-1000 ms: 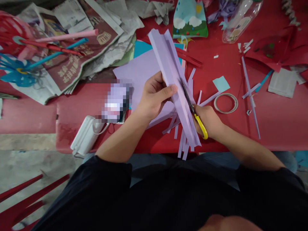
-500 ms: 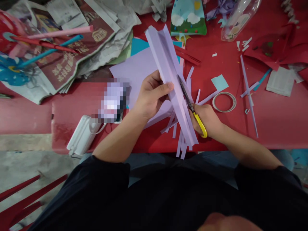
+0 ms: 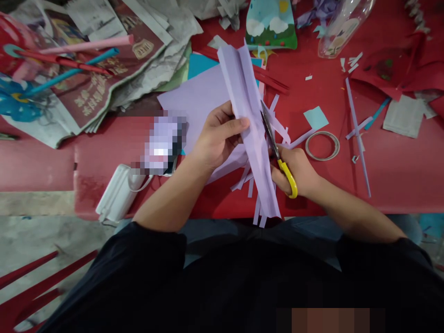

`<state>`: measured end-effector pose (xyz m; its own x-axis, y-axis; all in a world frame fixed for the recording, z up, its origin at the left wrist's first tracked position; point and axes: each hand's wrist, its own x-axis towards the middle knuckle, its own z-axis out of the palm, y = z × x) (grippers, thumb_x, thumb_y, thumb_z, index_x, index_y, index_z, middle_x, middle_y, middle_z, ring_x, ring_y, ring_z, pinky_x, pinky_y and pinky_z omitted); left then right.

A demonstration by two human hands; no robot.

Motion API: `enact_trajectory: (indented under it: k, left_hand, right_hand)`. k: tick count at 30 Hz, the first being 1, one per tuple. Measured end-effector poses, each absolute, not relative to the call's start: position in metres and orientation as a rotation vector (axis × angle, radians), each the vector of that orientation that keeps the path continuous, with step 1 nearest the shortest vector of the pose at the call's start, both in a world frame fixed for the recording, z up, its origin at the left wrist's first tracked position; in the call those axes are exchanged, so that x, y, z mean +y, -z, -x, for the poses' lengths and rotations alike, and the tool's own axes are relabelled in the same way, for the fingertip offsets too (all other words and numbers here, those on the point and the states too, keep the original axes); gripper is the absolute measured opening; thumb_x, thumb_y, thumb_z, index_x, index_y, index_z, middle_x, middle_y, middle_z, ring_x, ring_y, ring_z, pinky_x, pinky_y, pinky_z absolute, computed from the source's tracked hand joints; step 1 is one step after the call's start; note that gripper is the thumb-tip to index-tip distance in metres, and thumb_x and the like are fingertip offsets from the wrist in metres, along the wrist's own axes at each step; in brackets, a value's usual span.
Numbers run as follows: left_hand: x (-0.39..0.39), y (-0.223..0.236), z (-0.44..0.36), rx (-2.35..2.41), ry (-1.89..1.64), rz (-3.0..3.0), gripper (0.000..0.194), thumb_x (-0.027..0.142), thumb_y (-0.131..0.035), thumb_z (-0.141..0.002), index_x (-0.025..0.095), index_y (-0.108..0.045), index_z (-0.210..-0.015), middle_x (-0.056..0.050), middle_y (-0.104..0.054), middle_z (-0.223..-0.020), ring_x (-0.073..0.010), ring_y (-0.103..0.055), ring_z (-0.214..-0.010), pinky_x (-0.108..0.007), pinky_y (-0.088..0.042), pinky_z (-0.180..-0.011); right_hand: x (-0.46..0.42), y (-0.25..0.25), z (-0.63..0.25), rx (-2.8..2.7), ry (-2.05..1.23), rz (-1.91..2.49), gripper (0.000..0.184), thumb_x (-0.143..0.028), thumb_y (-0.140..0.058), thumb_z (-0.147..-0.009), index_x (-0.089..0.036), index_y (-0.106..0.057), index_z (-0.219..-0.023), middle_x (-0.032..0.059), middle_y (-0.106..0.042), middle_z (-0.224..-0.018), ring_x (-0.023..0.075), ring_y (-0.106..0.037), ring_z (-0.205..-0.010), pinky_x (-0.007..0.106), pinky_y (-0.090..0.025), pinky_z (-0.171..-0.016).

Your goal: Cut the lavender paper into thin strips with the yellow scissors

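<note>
My left hand (image 3: 222,136) pinches a long folded sheet of purple paper (image 3: 255,143) near its middle, thumb on top. The paper stands tilted, its upper end pointing away from me. In my right hand (image 3: 296,171) is a pair of scissors (image 3: 274,136) with yellow handles. Their dark blades lie at the paper's right edge, and some of my fingers are hidden behind the handle. A purple strip (image 3: 277,125) curls beside the blades. Beneath the held paper lie a larger purple sheet (image 3: 194,104) and several thin purple strips (image 3: 250,188).
To the right sit a tape roll (image 3: 322,145) and a light blue square (image 3: 316,117). At left are a power bank (image 3: 116,192), a blurred phone (image 3: 161,143) and newspapers (image 3: 93,88). A clear bottle (image 3: 342,32) lies at the back.
A strip on the paper's right side has come away and now curls right of the blades. The paper has turned slightly more upright, its lower end shifting left. The scissors stay nearly in place.
</note>
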<state>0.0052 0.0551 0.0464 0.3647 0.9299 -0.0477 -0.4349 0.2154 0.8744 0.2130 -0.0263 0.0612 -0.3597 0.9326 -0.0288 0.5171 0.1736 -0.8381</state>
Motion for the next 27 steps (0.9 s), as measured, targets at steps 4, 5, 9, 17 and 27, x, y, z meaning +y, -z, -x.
enact_trajectory:
  k: [4,5,9,17,27]
  left_hand:
    - [0.055,-0.045,-0.007,0.638,-1.047,-0.882,0.033,0.041,-0.097,-0.077,0.02,-0.077,-0.092,0.0,-0.074,-0.081,-0.0133,-0.073,-0.064,-0.023,-0.063,-0.055]
    - [0.055,-0.044,-0.007,0.633,-1.045,-0.879,0.032,0.041,-0.097,-0.077,0.021,-0.077,-0.091,0.001,-0.074,-0.081,-0.0134,-0.073,-0.064,-0.024,-0.064,-0.055]
    - [0.055,-0.044,-0.006,0.645,-1.04,-0.887,0.031,0.041,-0.098,-0.076,0.022,-0.078,-0.089,0.001,-0.075,-0.082,-0.0127,-0.072,-0.064,-0.024,-0.064,-0.056]
    - [0.057,-0.042,-0.003,0.611,-1.058,-0.912,0.033,0.041,-0.096,-0.081,0.02,-0.073,-0.091,0.003,-0.073,-0.081,-0.0104,-0.07,-0.064,-0.023,-0.064,-0.058]
    - [0.053,-0.048,-0.007,0.647,-1.034,-0.92,0.036,0.044,-0.1,-0.074,0.022,-0.074,-0.084,0.004,-0.071,-0.075,-0.0101,-0.067,-0.059,-0.021,-0.056,-0.051]
  right_hand:
    - [-0.026,-0.062,-0.212,-1.979,-1.06,1.421,0.012,-0.031,-0.056,-0.081,-0.023,-0.056,-0.09,-0.0015,-0.063,-0.062,0.0187,-0.063,-0.055,0.031,-0.048,-0.059]
    - [-0.027,-0.061,-0.212,-2.001,-1.023,1.437,0.012,-0.031,-0.055,-0.081,-0.023,-0.056,-0.09,-0.0001,-0.064,-0.063,0.0196,-0.064,-0.056,0.032,-0.049,-0.06]
    - [-0.028,-0.055,-0.211,-2.11,-0.834,1.558,0.021,-0.038,-0.052,-0.089,-0.02,-0.061,-0.096,0.0061,-0.071,-0.068,0.0247,-0.07,-0.06,0.036,-0.052,-0.063]
    - [-0.029,-0.048,-0.213,-2.347,-0.518,1.72,0.037,-0.042,-0.05,-0.095,-0.013,-0.068,-0.111,0.0102,-0.075,-0.072,0.0258,-0.068,-0.058,0.035,-0.044,-0.06]
    - [-0.026,-0.054,-0.214,-2.386,-0.528,1.709,0.033,-0.035,-0.047,-0.095,-0.013,-0.068,-0.108,0.0095,-0.07,-0.068,0.0236,-0.062,-0.054,0.034,-0.039,-0.059]
